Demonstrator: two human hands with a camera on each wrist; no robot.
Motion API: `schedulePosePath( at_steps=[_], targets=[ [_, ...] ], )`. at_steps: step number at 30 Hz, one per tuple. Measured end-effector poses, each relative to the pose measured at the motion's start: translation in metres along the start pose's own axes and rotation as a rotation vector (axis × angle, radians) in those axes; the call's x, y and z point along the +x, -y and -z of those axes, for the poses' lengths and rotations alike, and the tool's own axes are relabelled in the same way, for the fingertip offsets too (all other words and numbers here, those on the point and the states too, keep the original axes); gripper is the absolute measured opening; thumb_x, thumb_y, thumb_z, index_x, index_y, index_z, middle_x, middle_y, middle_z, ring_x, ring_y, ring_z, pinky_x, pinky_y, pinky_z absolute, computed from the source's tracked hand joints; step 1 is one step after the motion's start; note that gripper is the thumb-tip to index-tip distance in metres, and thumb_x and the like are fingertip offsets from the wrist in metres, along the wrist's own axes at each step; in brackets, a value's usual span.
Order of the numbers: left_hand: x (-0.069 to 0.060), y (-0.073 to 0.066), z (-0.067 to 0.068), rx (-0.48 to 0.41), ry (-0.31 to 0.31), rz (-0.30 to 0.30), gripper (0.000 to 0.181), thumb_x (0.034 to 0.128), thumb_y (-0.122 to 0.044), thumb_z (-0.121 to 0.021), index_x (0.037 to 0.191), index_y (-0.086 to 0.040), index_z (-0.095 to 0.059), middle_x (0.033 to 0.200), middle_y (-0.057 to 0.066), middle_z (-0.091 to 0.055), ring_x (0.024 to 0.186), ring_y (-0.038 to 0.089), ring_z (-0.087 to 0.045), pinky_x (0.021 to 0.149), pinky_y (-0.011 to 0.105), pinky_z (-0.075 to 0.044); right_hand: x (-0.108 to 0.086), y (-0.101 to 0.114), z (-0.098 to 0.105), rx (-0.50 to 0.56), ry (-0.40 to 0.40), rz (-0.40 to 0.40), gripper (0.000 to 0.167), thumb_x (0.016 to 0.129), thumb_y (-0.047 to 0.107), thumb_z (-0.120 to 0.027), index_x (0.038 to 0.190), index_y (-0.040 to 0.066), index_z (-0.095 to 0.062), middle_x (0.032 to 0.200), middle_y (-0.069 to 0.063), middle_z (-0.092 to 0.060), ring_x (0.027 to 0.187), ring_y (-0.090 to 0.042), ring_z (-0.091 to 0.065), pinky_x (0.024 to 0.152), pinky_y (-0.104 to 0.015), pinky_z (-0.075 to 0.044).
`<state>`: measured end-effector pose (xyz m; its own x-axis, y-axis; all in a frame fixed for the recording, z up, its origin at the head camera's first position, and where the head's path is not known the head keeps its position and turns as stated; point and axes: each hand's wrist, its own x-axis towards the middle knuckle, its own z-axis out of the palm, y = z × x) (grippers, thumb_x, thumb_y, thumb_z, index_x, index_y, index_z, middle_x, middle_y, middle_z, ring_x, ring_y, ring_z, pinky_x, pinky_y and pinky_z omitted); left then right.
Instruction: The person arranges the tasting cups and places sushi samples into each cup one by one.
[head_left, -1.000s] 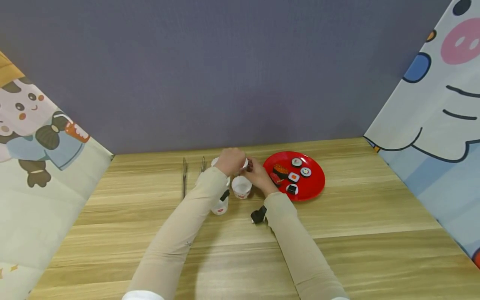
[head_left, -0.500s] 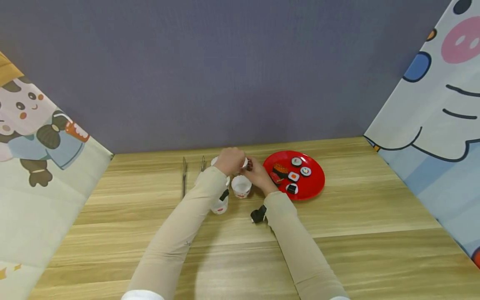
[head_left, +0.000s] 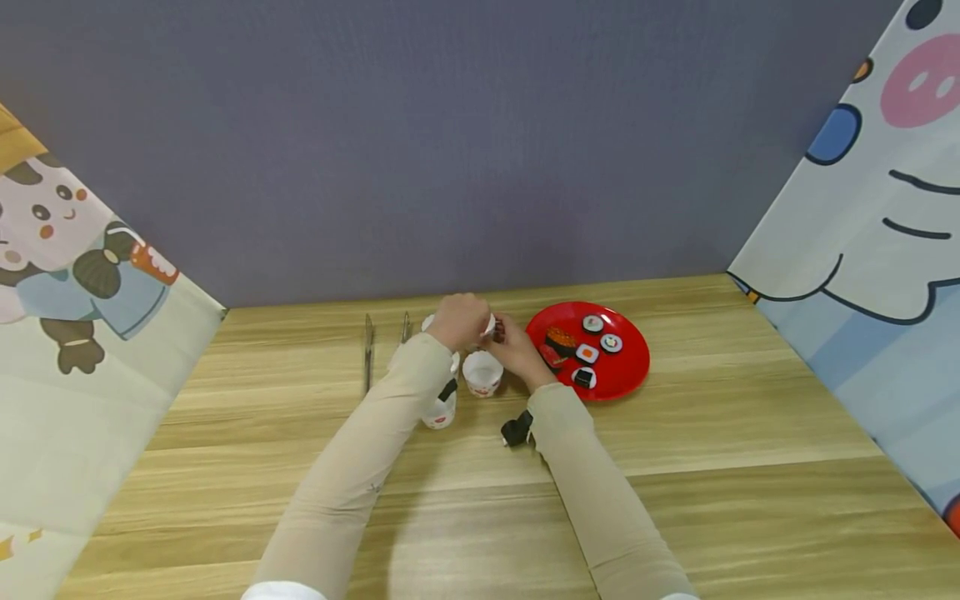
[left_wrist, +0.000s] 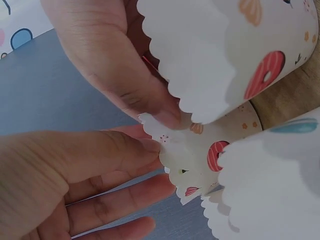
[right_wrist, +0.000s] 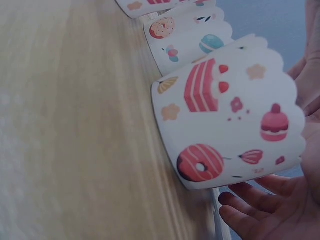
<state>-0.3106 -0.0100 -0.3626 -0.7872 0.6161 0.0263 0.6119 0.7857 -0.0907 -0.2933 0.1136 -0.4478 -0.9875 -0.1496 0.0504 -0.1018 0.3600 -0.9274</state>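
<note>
We are pinching one cup (left_wrist: 189, 154) by its rim, fingers (left_wrist: 127, 200) of our left hand (head_left: 460, 322) and right hand (head_left: 519, 350) clamping it, presumably steadying its thin side. It is sitting among other cups (head_left: 483, 382) on the counter (head_left: 712, 475), left of the plate (head_left: 628, 371), likely for easy reach.

The counter (head_left: 750, 417) was light, w/ wood grain running from side to side. Directly on it, approx. in the middle & toward the back, stood white paper cups (right_wrist: 235, 130) w/ scalloped rims & small dessert prints. The front cup (head_left: 483, 379) was upright; a 2nd cup (head_left: 440, 414) stood to its L, partly hidden by the left sleeve (head_left: 360, 467). The exact no. of cups could not be told. On the R lay a round red plate (head_left: 633, 375). On the L lay two thin metal utensils (head_left: 368, 358), approx. parallel & apart, one partly behind that sleeve.
</note>
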Motion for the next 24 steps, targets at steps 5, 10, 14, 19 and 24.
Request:
schedulePosePath(
  at_steps=[5, 10, 14, 19, 24],
  targets=[
    [-0.002, 0.0, 0.003, -0.001, -0.013, 0.017, 0.022, 0.0796, -0.001, -0.066, 0.062, -0.013, -0.06, 0.07, 0.002, -0.064, 0.061, 0.016, -0.052, 0.055, 0.035, -0.05, -0.001, 0.002, 0.001, 0.014, 0.011, -0.011, 0.059, 0.091, 0.017, -0.06, 0.139, -0.005, -0.034, 0.133, -0.022, -0.048, 0.119, -0.035, -0.05, 0.098, -0.042, -0.041],
    [-0.005, 0.001, 0.005, 0.03, -0.022, 0.045, 0.016, 0.081, -0.001, -0.066, 0.07, -0.013, -0.068, 0.076, 0.004, -0.068, 0.065, 0.018, -0.059, 0.058, 0.036, -0.051, -0.002, 0.004, 0.001, 0.016, 0.024, -0.021, 0.058, 0.092, 0.017, -0.06, 0.14, -0.003, -0.034, 0.134, -0.022, -0.047, 0.12, -0.034, -0.049, 0.099, -0.043, -0.041],
    [-0.009, 0.002, 0.009, 0.05, -0.058, 0.056, 0.01, 0.0813, -0.004, -0.069, 0.076, -0.012, -0.072, 0.079, 0.006, -0.07, 0.067, 0.022, -0.063, 0.058, 0.037, -0.053, -0.002, 0.005, 0.0, 0.009, 0.026, -0.026, 0.056, 0.093, 0.016, -0.058, 0.14, -0.002, -0.034, 0.132, -0.022, -0.048, 0.118, -0.034, -0.05, 0.098, -0.043, -0.042],
    [-0.014, 0.003, 0.015, 0.038, -0.111, 0.065, 0.013, 0.0824, -0.004, -0.067, 0.072, -0.011, -0.07, 0.075, 0.007, -0.069, 0.064, 0.023, -0.062, 0.056, 0.038, -0.052, -0.002, 0.004, -0.001, 0.014, 0.02, -0.026, 0.053, 0.093, 0.015, -0.057, 0.139, -0.001, -0.036, 0.129, -0.021, -0.051, 0.117, -0.033, -0.051, 0.097, -0.043, -0.042],
    [-0.016, 0.003, 0.021, 0.027, -0.115, 0.068, 0.019, 0.0808, 0.001, -0.064, 0.067, -0.012, -0.066, 0.073, 0.006, -0.067, 0.061, 0.02, -0.057, 0.055, 0.038, -0.051, -0.001, 0.003, -0.001, 0.018, 0.015, -0.023, 0.053, 0.092, 0.016, -0.058, 0.138, 0.0, -0.037, 0.128, -0.02, -0.052, 0.116, -0.032, -0.052, 0.097, -0.043, -0.042]
  ],
)
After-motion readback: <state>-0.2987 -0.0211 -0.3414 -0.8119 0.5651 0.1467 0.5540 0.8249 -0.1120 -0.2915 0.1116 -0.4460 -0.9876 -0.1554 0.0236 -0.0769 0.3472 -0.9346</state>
